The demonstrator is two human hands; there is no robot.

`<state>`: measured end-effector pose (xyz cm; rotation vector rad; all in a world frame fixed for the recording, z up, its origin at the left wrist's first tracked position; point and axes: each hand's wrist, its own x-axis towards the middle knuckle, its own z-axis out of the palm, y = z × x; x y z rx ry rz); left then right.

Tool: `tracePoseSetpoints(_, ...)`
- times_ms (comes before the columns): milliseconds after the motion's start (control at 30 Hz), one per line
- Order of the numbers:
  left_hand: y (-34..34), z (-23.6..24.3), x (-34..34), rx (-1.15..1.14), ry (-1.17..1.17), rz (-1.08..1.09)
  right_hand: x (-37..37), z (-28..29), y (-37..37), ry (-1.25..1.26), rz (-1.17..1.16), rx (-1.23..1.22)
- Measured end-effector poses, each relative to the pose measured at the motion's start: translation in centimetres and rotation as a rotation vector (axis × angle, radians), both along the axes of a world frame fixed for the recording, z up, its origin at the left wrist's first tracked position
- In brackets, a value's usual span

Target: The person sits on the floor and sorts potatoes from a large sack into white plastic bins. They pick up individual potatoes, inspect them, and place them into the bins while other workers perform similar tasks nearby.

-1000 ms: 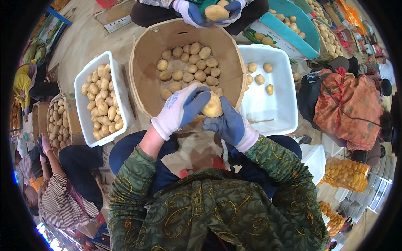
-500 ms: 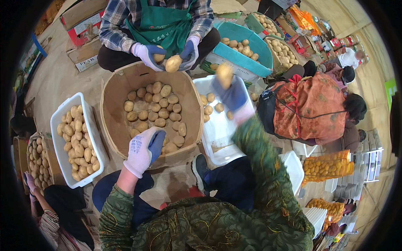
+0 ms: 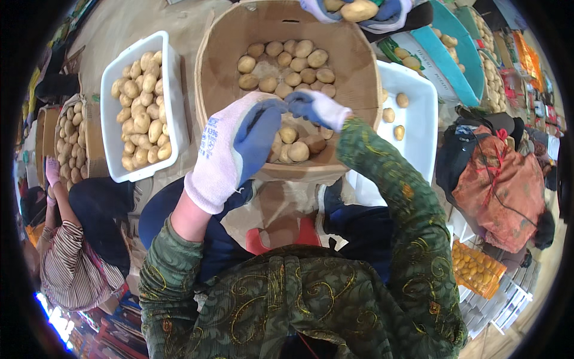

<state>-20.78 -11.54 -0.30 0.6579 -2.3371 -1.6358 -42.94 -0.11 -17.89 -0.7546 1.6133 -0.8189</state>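
Observation:
A large round-cornered cardboard box (image 3: pixel 224 66) stands before me with several potatoes (image 3: pixel 293 79) on its bottom. My left hand (image 3: pixel 230 146), in a pale glove with a blue palm, is raised over the box's near rim, its fingers curled together. Across the box reaches my right hand (image 3: pixel 317 109), gloved alike, its blue fingertips drawn together close to the left fingertips. Whatever either hand holds, if anything, is hidden. A white tub (image 3: pixel 412 90) with a few potatoes stands against the box's right side, partly behind my right sleeve.
To the left is a white tub (image 3: pixel 110 102) full of potatoes. At the far edge a co-worker's gloved hands hold potatoes (image 3: pixel 360 10). A turquoise-lined box (image 3: pixel 439 54) stands far right, and a person with an orange-red covering (image 3: pixel 493 191) sits on the right.
My right hand has moved left from above the right tub to over the box; the potato it held no longer shows. The view has tilted downward, and my left hand appears larger.

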Motion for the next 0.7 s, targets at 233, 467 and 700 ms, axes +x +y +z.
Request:
tracePoseSetpoints(233, -0.6, -0.8, 1.0, -0.009, 0.039, 0.02, 2.7, -16.5, -3.8, 0.618, 0.861, 0.342)
tracePoseSetpoints(467, -1.6, -1.5, 1.1, -0.144, 0.031, -0.029, 3.9, -26.0, -1.1, 0.609, 0.725, 0.18)
tracePoseSetpoints(700, -1.9, -0.5, 1.1, -0.158, 0.022, -0.007, -1.3, -12.6, -2.1, 0.12, 0.426, -0.039)
